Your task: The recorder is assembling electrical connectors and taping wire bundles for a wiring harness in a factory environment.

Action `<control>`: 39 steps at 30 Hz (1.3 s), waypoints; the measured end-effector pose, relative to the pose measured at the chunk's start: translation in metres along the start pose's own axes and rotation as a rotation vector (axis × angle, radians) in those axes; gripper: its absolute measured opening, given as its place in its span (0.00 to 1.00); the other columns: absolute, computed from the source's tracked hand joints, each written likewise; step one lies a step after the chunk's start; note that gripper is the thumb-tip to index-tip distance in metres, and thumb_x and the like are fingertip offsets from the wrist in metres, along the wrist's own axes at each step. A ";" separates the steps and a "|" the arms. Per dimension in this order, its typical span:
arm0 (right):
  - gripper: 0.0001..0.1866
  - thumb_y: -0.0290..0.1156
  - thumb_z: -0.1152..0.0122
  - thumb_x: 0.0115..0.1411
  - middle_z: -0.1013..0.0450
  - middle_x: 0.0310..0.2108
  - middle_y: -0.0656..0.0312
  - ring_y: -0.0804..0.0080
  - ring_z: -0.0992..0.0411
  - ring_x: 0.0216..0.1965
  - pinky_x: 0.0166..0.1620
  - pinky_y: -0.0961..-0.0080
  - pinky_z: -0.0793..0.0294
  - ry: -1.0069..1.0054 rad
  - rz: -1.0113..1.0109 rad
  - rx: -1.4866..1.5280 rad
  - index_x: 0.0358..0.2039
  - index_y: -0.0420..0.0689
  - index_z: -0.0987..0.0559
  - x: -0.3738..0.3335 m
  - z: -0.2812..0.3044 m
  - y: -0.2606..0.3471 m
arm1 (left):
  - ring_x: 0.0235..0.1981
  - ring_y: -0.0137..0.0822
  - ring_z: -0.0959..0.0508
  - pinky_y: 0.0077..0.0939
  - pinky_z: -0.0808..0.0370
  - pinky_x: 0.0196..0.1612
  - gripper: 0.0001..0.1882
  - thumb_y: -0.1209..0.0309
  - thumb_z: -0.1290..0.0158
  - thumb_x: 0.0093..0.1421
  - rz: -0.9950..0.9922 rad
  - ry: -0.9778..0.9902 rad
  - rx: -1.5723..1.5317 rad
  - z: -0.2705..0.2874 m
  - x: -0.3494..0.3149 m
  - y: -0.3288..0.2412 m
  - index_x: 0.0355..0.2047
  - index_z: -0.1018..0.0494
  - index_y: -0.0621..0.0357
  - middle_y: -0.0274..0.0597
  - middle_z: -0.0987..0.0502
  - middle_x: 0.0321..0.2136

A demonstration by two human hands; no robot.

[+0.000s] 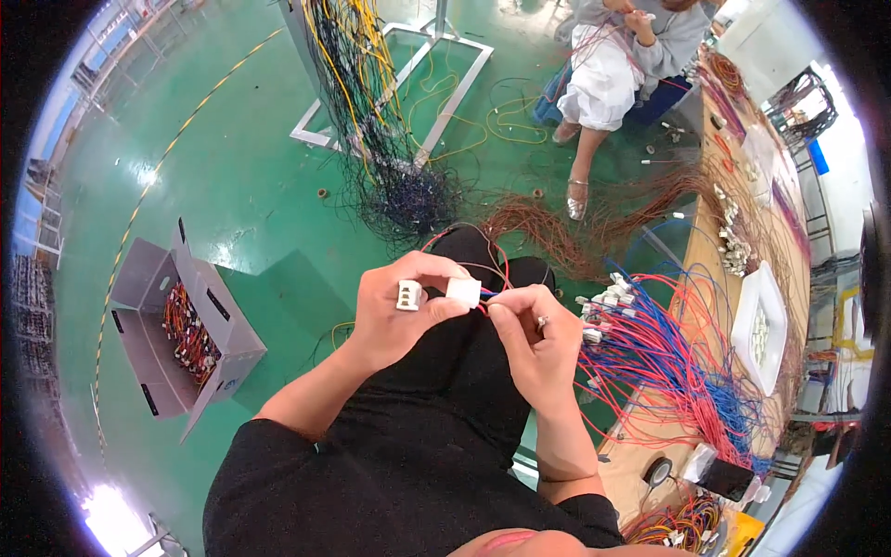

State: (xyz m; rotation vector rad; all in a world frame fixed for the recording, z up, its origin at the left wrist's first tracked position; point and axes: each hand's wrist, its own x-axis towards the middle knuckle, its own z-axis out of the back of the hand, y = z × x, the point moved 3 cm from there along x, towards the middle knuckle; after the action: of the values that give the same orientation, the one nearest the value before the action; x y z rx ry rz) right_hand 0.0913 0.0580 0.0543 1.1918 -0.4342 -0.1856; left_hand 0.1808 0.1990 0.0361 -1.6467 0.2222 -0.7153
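Over my lap, my left hand [394, 320] is closed with a white plastic connector housing [463, 293] pinched between thumb and index finger. A second white connector [408, 295], its square openings showing, is held in the curled fingers of the same hand. Close beside it, my right hand [534, 348] pinches thin wires [486, 296], blue and red among them, right where they meet the housing. My fingertips cover the wire ends. More wires, reddish and brown, loop up behind both hands over my dark trousers.
A bench [640, 422] on my right carries red and blue wires [691, 371] with white connectors, a white tray [759, 330], a tape roll [658, 472] and a phone [724, 478]. An open box [190, 325] of wires stands left. Ahead are a wire-hung rack [455, 93] and a seated person [603, 74].
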 end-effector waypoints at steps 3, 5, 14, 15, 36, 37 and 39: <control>0.04 0.19 0.39 0.54 0.30 0.23 0.67 0.86 0.41 0.19 0.22 0.86 0.43 0.025 0.133 -0.112 0.31 0.39 0.21 0.008 -0.001 -0.001 | 0.24 0.21 0.27 0.14 0.34 0.25 0.03 0.75 0.47 0.58 0.200 -0.072 -0.096 0.000 -0.003 0.013 0.30 0.28 0.62 0.34 0.26 0.23; 0.06 0.20 0.39 0.53 0.29 0.24 0.66 0.85 0.41 0.19 0.23 0.85 0.43 -0.001 0.158 -0.123 0.33 0.40 0.21 0.017 0.000 -0.005 | 0.23 0.20 0.29 0.13 0.36 0.24 0.05 0.72 0.48 0.59 0.305 -0.065 -0.061 0.003 0.002 0.015 0.29 0.28 0.61 0.33 0.27 0.22; 0.03 0.23 0.37 0.54 0.29 0.23 0.65 0.84 0.40 0.20 0.24 0.84 0.42 0.232 0.031 0.000 0.29 0.39 0.20 0.017 -0.003 -0.019 | 0.17 0.13 0.39 0.10 0.44 0.19 0.11 0.64 0.49 0.63 0.574 -0.097 -0.367 0.000 0.004 0.035 0.24 0.31 0.54 0.26 0.33 0.19; 0.03 0.23 0.37 0.54 0.29 0.23 0.65 0.84 0.40 0.20 0.24 0.84 0.42 0.229 0.029 -0.001 0.29 0.39 0.20 0.016 -0.002 -0.024 | 0.17 0.13 0.40 0.10 0.46 0.18 0.11 0.65 0.50 0.63 0.592 -0.085 -0.448 -0.001 0.002 0.033 0.25 0.30 0.54 0.25 0.33 0.19; 0.04 0.18 0.44 0.58 0.32 0.28 0.64 0.82 0.32 0.26 0.30 0.86 0.32 0.045 -0.127 0.257 0.35 0.36 0.26 0.025 -0.026 -0.050 | 0.37 0.30 0.28 0.24 0.27 0.42 0.23 0.53 0.66 0.69 0.692 -0.075 -1.046 0.014 0.014 0.066 0.48 0.33 0.58 0.39 0.28 0.38; 0.03 0.18 0.44 0.58 0.31 0.27 0.64 0.83 0.32 0.25 0.29 0.86 0.32 0.041 -0.133 0.252 0.34 0.36 0.26 0.027 -0.030 -0.052 | 0.36 0.30 0.28 0.24 0.27 0.41 0.22 0.53 0.64 0.68 0.718 -0.088 -1.154 0.012 0.016 0.068 0.48 0.33 0.59 0.38 0.28 0.37; 0.03 0.19 0.44 0.58 0.31 0.27 0.65 0.84 0.32 0.24 0.28 0.86 0.32 0.045 -0.165 0.247 0.34 0.36 0.26 0.033 -0.035 -0.054 | 0.35 0.30 0.29 0.23 0.27 0.40 0.22 0.54 0.63 0.68 0.754 -0.108 -1.263 0.009 0.019 0.072 0.48 0.33 0.59 0.38 0.28 0.37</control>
State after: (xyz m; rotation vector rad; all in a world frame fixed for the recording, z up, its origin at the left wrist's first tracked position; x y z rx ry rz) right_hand 0.1404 0.0563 0.0018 1.4731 -0.3255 -0.2527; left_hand 0.2191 0.1808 -0.0264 -2.4831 1.3332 0.2095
